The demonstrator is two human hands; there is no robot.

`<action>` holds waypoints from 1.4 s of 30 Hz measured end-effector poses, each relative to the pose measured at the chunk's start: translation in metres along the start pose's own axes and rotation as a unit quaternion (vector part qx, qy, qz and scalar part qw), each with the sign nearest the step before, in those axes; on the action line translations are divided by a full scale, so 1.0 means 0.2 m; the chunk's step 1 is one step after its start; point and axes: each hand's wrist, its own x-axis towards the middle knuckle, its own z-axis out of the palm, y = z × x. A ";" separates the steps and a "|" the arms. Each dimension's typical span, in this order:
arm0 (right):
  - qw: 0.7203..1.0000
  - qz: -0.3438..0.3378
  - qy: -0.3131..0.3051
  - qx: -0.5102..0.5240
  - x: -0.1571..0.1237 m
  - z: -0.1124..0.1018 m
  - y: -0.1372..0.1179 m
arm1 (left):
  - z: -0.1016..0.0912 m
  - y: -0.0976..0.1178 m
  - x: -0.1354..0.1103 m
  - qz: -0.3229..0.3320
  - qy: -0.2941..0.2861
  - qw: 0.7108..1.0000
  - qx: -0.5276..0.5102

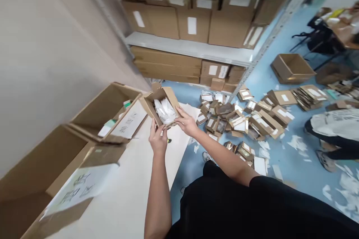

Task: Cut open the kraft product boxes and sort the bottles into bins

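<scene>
Both my hands grip a small open cardboard box (pixel 172 97) over the far end of the white table (pixel 131 179). White packets (pixel 165 111) that look like paper or plastic lie inside it. My left hand (pixel 157 138) has its fingers on the near side of the box. On the right side, my right hand (pixel 186 122) clasps the wall near the corner. A larger open carton (pixel 105 101) with a handwritten white sheet stands just left of the small box, with a few white and green items in it.
Another large open carton (pixel 36 168) is at the near left. Metal shelving (pixel 190 46) full of cartons rises ahead. Many small boxes (pixel 258 121) and paper scraps (pixel 298 143) cover the blue floor at right. A crouching person (pixel 335 127) and an open carton (pixel 293 69) are farther right.
</scene>
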 end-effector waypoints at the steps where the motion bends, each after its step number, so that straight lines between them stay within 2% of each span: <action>1: 0.999 0.022 0.020 -0.016 -0.02 -0.14 0.10 | 0.16 0.08 0.05 0.007 -0.025 1.000 -0.011; 4: 0.989 0.096 0.079 -0.085 -0.12 -0.54 0.36 | 0.61 0.33 0.18 0.033 -0.104 0.993 -0.032; 7: 0.961 0.175 0.129 -0.170 -0.25 -0.92 0.56 | 1.02 0.61 0.25 0.076 -0.192 0.977 -0.056; 11: 0.911 0.254 0.176 -0.274 -0.42 -1.36 0.75 | 1.49 1.00 0.28 0.147 -0.291 0.941 -0.094; 14: 0.867 0.303 0.211 -0.335 -0.51 -1.64 0.89 | 1.72 1.25 0.31 0.198 -0.328 0.915 -0.125; 16: 0.829 0.346 0.244 -0.366 -0.56 -1.80 0.98 | 1.82 1.37 0.33 0.226 -0.335 0.904 -0.142; 18: 0.789 0.390 0.275 -0.386 -0.61 -1.90 1.06 | 1.87 1.42 0.35 0.240 -0.339 0.897 -0.152; 20: 0.770 0.414 0.287 -0.392 -0.65 -1.95 1.11 | 1.89 1.41 0.36 0.235 -0.348 0.895 -0.151; 21: 0.771 0.417 0.285 -0.389 -0.67 -1.95 1.13 | 1.89 1.39 0.35 0.227 -0.354 0.895 -0.148; 25: 0.810 0.400 0.251 -0.346 -0.66 -1.85 1.18 | 1.83 1.25 0.34 0.181 -0.367 0.902 -0.135; 29: 0.862 0.355 0.217 -0.290 -0.52 -1.67 1.18 | 1.70 1.12 0.36 0.164 -0.348 0.917 -0.108; 32: 0.902 0.305 0.187 -0.242 -0.34 -1.51 1.14 | 1.56 1.04 0.39 0.146 -0.317 0.933 -0.089; 36: 0.944 0.219 0.145 -0.200 -0.09 -1.27 1.02 | 1.34 0.91 0.41 0.122 -0.266 0.954 -0.058; 42: 0.985 0.075 0.070 -0.139 0.15 -0.82 0.74 | 0.89 0.69 0.31 0.068 -0.196 0.973 0.103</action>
